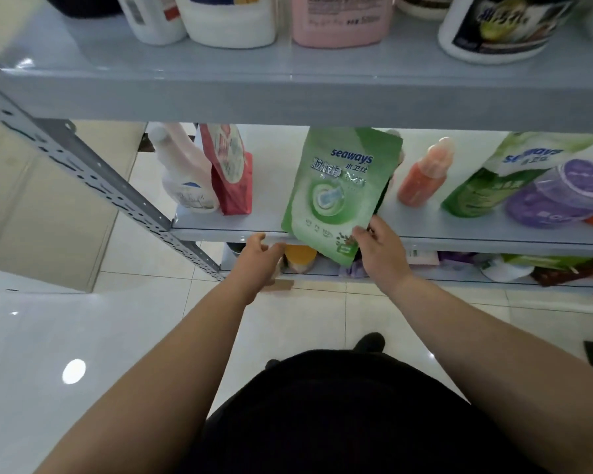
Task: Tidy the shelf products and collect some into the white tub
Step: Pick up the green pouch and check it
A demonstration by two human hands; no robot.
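My right hand (379, 249) grips the lower right corner of a green "seaways" pouch (336, 189), which leans tilted over the front edge of the middle shelf (226, 230). To the pouch's lower left, my left hand (259, 260) hovers with loosely curled fingers and holds nothing. No white tub shows in this view.
On the middle shelf stand a pale spray bottle (182, 179), a red pouch (231, 172), an orange bottle (425, 174), a second green pouch (493, 179) and a purple tub (558, 195). Large jugs line the top shelf (288, 83). Mixed packets crowd the bottom shelf. A slotted metal upright (93, 179) runs on the left.
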